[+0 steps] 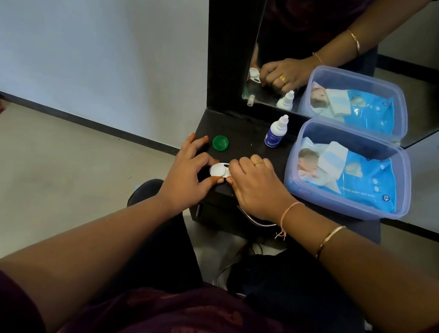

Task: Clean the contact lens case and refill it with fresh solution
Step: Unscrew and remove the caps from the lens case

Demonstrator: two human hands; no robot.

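Contact lens case (pixel 219 170) is held flat at the front edge of the counter (pixel 247 139). Its white lid is pinched by the left hand (pixel 186 173) and its other end is gripped under the curled right hand (pixel 257 188), likely to steady it for twisting. Green cap (pixel 220 142) is laid aside nearby.

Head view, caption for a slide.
Left hand and right hand grip a white lens case; green cap, solution bottle nearby.
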